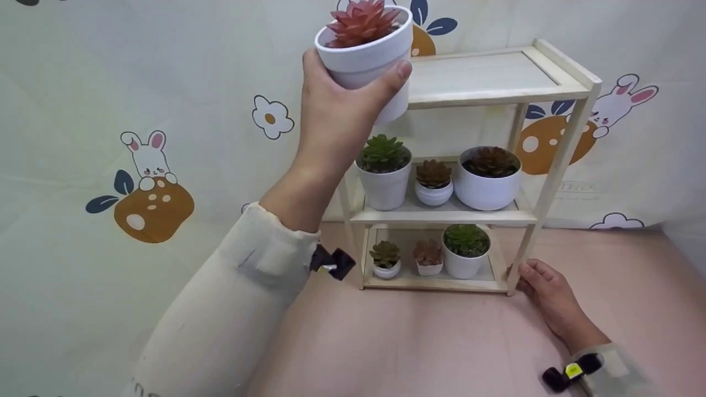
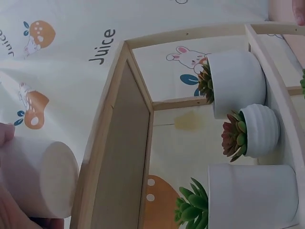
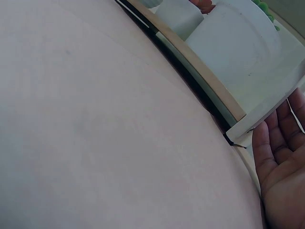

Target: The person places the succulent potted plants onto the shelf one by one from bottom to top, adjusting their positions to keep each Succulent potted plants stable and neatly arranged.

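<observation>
My left hand (image 1: 336, 105) grips a white pot (image 1: 364, 63) with a red succulent (image 1: 364, 25), raised at the left end of the wooden shelf's (image 1: 485, 74) top board. In the left wrist view the pot's underside (image 2: 59, 179) shows beside the top board's edge. Down at the shelf's front right leg (image 1: 524, 248), my right hand (image 1: 554, 300) holds the leg near its foot, with a fingertip showing past it. From the right wrist, the fingers (image 3: 262, 143) meet the shelf's lower corner.
On the middle tier stand a green succulent pot (image 1: 384, 182), a small ribbed pot (image 1: 434, 193) and a wide pot (image 1: 488, 184). The bottom tier holds two small pots and a larger green one (image 1: 466, 256). A patterned cloth (image 1: 220, 165) hangs behind the pink tabletop (image 1: 413, 342).
</observation>
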Action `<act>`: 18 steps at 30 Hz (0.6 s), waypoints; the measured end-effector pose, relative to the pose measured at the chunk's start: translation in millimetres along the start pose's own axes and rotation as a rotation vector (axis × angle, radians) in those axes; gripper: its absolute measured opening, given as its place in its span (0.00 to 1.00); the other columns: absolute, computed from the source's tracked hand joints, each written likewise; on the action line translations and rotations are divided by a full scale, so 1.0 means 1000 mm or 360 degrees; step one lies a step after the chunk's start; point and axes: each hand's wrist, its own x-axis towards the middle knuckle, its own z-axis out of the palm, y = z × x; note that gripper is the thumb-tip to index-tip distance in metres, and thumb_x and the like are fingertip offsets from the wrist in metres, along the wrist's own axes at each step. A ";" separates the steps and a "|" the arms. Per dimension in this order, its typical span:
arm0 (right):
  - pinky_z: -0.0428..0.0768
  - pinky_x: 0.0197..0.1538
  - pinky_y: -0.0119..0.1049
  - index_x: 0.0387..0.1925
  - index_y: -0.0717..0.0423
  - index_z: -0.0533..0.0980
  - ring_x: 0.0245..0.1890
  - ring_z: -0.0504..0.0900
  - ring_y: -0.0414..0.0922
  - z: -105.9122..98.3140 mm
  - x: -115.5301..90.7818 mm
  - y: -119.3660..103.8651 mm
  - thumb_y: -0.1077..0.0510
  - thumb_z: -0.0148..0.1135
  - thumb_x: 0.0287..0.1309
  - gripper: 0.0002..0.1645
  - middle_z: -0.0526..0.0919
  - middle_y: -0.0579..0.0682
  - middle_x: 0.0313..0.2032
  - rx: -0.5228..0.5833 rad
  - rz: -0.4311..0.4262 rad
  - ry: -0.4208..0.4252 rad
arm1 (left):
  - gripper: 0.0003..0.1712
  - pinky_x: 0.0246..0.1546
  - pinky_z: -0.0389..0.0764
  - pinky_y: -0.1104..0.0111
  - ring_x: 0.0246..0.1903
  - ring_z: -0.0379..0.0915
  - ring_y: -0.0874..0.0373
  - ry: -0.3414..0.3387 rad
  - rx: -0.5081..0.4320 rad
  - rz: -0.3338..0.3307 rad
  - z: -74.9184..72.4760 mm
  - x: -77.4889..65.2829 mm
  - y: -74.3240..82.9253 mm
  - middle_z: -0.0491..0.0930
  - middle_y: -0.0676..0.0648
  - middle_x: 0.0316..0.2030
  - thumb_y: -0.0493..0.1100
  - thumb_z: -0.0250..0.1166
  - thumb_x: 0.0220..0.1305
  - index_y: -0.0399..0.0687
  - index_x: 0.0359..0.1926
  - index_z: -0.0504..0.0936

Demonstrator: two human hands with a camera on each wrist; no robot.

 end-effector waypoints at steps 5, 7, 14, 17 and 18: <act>0.78 0.49 0.31 0.52 0.72 0.69 0.44 0.81 0.38 0.000 0.000 0.002 0.51 0.51 0.70 0.25 0.82 0.52 0.46 -0.0014 0.0006 -0.0001 | 0.55 0.53 0.72 0.75 0.56 0.65 0.64 0.0003 0.0070 0.0007 0.009 0.014 -0.001 0.65 0.52 0.59 0.54 0.77 0.46 0.49 0.67 0.52; 0.79 0.49 0.32 0.51 0.73 0.69 0.44 0.81 0.39 0.000 0.000 0.003 0.52 0.51 0.70 0.25 0.82 0.52 0.46 0.0007 0.0003 0.0006 | 0.55 0.53 0.71 0.77 0.56 0.65 0.65 0.0019 0.0084 0.0014 0.012 0.019 -0.001 0.64 0.52 0.59 0.54 0.77 0.45 0.50 0.67 0.52; 0.79 0.49 0.32 0.49 0.74 0.69 0.44 0.81 0.39 -0.001 0.000 0.003 0.53 0.51 0.70 0.23 0.81 0.51 0.45 0.0047 -0.0011 0.0018 | 0.56 0.55 0.67 0.80 0.57 0.61 0.67 0.0039 0.0201 -0.0010 0.020 0.037 -0.001 0.62 0.54 0.60 0.56 0.78 0.44 0.51 0.67 0.53; 0.79 0.49 0.32 0.49 0.75 0.68 0.44 0.81 0.39 -0.001 0.001 0.002 0.53 0.51 0.70 0.24 0.81 0.52 0.45 0.0048 -0.0019 0.0002 | 0.56 0.54 0.67 0.80 0.56 0.61 0.67 0.0049 0.0232 -0.0055 0.022 0.043 -0.001 0.62 0.54 0.59 0.56 0.78 0.43 0.51 0.67 0.53; 0.79 0.49 0.32 0.49 0.75 0.68 0.44 0.81 0.39 -0.001 0.001 0.002 0.53 0.51 0.70 0.24 0.81 0.52 0.45 0.0048 -0.0019 0.0000 | 0.56 0.54 0.67 0.80 0.56 0.61 0.66 0.0048 0.0232 -0.0071 0.022 0.045 -0.001 0.62 0.54 0.59 0.56 0.78 0.43 0.51 0.67 0.53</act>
